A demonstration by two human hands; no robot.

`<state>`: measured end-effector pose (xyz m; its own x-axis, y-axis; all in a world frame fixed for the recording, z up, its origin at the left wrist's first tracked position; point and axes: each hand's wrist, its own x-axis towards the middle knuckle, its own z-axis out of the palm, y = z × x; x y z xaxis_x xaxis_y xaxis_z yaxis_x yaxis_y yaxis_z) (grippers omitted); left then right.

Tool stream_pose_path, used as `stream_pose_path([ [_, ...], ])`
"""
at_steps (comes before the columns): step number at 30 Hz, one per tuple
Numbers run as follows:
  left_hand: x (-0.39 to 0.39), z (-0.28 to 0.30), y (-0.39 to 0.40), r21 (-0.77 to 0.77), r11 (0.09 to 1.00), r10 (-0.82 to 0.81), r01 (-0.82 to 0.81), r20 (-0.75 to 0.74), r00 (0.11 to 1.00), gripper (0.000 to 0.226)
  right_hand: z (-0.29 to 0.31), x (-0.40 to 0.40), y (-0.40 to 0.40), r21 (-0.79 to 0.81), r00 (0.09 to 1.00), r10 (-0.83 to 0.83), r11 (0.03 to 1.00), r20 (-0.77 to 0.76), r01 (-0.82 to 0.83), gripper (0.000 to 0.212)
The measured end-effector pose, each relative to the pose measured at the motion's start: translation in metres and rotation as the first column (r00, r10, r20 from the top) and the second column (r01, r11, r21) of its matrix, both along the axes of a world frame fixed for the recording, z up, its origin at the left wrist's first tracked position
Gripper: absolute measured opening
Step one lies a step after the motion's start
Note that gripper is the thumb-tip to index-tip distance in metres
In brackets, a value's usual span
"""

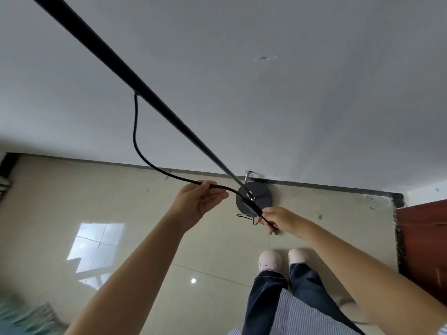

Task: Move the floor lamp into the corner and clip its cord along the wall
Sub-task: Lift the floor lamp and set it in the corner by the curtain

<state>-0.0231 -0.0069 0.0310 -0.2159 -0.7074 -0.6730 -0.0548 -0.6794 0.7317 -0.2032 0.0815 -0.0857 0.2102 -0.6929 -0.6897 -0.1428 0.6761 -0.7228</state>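
The floor lamp's black pole [125, 68] runs from the top left down to its round dark base [260, 193], which stands on the floor against the white wall. A black cord [135, 131] leaves the pole, hangs in a loop and passes across the base. My left hand [200, 201] holds the cord between thumb and fingers, left of the base. My right hand [278, 220] pinches the cord's end just in front of the base. A thin wire loop [244, 216] lies under the cord there.
A small metal fitting [247, 176] sticks out where wall meets floor behind the base. A reddish-brown door [420, 240] stands at the right by the corner. My slippered feet [280, 259] are close in front of the base. Glossy beige tiles reflect a window at left.
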Motion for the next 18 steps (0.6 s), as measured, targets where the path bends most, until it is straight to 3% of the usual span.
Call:
stream_pose_path([
  [2,-0.001,0.006,0.002,-0.042,0.999,0.029,-0.021,0.185,0.982,0.026,0.010,-0.010,-0.003,-0.057,0.985,-0.081,0.996,-0.150,0.073,0.040],
  [4,-0.003,0.011,0.005,-0.157,0.981,0.171,-0.112,0.432,0.886,0.024,0.020,-0.019,-0.012,-0.193,0.908,-0.092,0.981,-0.409,0.012,0.038],
  [6,-0.007,0.021,0.008,-0.361,0.915,0.369,-0.181,0.566,0.737,0.054,0.035,-0.023,-0.027,-0.288,0.813,-0.128,0.956,-0.568,-0.050,0.032],
  [7,-0.010,0.031,0.007,-0.497,0.853,0.458,-0.157,0.569,0.683,0.062,0.043,-0.023,-0.036,-0.344,0.788,-0.167,0.937,-0.593,-0.060,0.027],
  [9,-0.017,0.055,-0.001,-0.730,0.682,0.572,-0.050,0.489,0.658,0.063,0.063,-0.019,-0.056,-0.449,0.762,-0.207,0.886,-0.613,-0.120,0.021],
  [12,-0.028,0.101,-0.028,-0.885,0.444,0.634,0.140,0.421,0.648,0.057,0.093,-0.006,-0.086,-0.559,0.760,-0.207,0.795,-0.616,-0.236,0.019],
  [15,-0.039,0.135,-0.054,-0.887,0.368,0.628,0.281,0.459,0.628,0.042,0.114,0.009,-0.114,-0.609,0.802,-0.172,0.744,-0.572,-0.275,0.021],
  [18,-0.041,0.145,-0.073,-0.850,0.394,0.602,0.351,0.527,0.600,0.011,0.124,0.026,-0.138,-0.613,0.838,-0.072,0.717,-0.540,-0.333,0.031],
])
